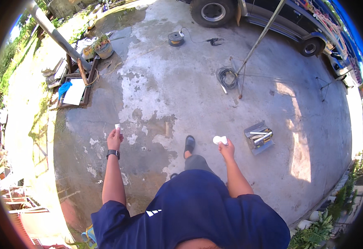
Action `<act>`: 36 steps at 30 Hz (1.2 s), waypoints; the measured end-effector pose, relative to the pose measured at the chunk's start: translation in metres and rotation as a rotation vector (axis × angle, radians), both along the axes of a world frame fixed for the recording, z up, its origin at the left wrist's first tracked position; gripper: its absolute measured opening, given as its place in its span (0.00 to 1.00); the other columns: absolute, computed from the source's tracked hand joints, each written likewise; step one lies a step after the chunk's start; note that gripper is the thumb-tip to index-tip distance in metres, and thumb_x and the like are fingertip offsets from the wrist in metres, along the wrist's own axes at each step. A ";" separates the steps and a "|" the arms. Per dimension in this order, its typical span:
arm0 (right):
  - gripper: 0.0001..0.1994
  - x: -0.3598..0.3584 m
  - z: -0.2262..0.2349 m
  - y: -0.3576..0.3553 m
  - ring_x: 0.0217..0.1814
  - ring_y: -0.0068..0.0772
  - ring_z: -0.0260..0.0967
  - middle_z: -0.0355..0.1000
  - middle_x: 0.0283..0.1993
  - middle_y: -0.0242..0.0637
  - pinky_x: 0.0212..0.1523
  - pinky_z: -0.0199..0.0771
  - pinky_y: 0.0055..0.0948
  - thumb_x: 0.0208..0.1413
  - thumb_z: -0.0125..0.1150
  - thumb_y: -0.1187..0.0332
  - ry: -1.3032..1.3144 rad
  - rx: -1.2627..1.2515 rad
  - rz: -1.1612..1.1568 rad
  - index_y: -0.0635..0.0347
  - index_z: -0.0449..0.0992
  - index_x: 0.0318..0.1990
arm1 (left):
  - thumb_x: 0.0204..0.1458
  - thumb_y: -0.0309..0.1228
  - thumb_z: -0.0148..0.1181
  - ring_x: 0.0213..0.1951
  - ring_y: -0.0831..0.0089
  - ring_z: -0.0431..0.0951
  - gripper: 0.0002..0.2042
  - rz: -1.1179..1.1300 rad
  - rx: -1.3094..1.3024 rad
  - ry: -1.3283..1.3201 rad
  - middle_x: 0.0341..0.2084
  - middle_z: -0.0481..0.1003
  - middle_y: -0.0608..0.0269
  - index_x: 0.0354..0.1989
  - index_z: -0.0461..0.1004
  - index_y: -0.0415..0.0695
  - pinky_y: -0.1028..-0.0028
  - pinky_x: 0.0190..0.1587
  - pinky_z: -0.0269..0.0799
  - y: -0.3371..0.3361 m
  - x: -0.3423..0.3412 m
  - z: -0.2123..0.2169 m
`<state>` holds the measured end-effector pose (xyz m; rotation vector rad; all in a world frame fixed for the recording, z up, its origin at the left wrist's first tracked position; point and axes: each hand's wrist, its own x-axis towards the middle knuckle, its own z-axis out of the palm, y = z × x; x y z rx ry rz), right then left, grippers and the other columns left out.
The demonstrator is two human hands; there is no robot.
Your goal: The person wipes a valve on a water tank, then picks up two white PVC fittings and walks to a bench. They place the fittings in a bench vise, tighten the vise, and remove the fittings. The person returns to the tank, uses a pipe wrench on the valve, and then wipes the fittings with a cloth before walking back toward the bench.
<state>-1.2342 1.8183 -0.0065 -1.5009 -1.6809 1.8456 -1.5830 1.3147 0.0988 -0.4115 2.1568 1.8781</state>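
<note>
a light, sure pinch probably serves best here, fingers clear of the pieces' outer ends and the grip kept firm over the hard concrete floor (206,112). the person's left hand (115,138) pinches a small white piece (117,125) at its fingertips, the piece standing out beyond them; the right hand (226,148) grasps a rounded white fitting (218,140) that juts leftward, near but apart from the open toolbox (265,149). both arms reach forward, hands well apart, the right forearm slanting inward
</note>
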 end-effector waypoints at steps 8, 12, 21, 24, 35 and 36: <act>0.14 -0.224 0.103 0.068 0.34 0.28 0.72 0.72 0.35 0.31 0.38 0.76 0.35 0.63 0.62 0.64 0.258 -0.501 -0.087 0.50 0.69 0.54 | 0.57 0.33 0.68 0.45 0.68 0.80 0.20 -0.208 0.445 -0.445 0.44 0.79 0.61 0.55 0.73 0.40 0.68 0.49 0.76 0.258 -0.003 0.051; 0.15 -0.342 0.155 0.090 0.36 0.29 0.73 0.74 0.37 0.33 0.39 0.75 0.32 0.64 0.61 0.64 0.326 -0.462 0.054 0.51 0.69 0.55 | 0.54 0.36 0.71 0.39 0.73 0.81 0.20 -0.514 0.207 -0.304 0.38 0.81 0.59 0.49 0.77 0.35 0.71 0.46 0.77 0.343 -0.054 0.073; 0.16 -0.590 0.245 0.130 0.41 0.18 0.70 0.74 0.40 0.28 0.38 0.66 0.24 0.64 0.61 0.64 0.565 -0.010 0.087 0.56 0.70 0.57 | 0.49 0.44 0.74 0.35 0.76 0.81 0.26 -0.564 0.017 0.016 0.35 0.83 0.58 0.48 0.79 0.34 0.74 0.41 0.76 0.484 -0.241 0.111; 0.17 -0.662 0.255 0.163 0.41 0.17 0.70 0.74 0.40 0.27 0.38 0.64 0.23 0.64 0.60 0.63 0.606 0.014 0.026 0.55 0.70 0.57 | 0.50 0.45 0.74 0.35 0.75 0.81 0.28 -0.585 0.105 -0.004 0.36 0.83 0.57 0.50 0.78 0.34 0.74 0.41 0.76 0.515 -0.318 0.114; 0.18 -0.830 0.287 0.329 0.46 0.23 0.68 0.74 0.43 0.27 0.46 0.63 0.35 0.63 0.60 0.60 0.495 -0.182 -0.329 0.47 0.68 0.58 | 0.54 0.34 0.71 0.39 0.75 0.81 0.19 -0.672 0.430 -0.158 0.38 0.81 0.59 0.49 0.77 0.34 0.75 0.46 0.76 0.655 -0.487 0.112; 0.17 -0.847 0.289 0.341 0.47 0.23 0.68 0.74 0.43 0.27 0.47 0.63 0.35 0.63 0.60 0.60 0.508 -0.197 -0.337 0.47 0.68 0.58 | 0.54 0.33 0.71 0.39 0.75 0.81 0.19 -0.674 0.450 -0.120 0.38 0.81 0.59 0.50 0.77 0.34 0.75 0.46 0.76 0.670 -0.502 0.113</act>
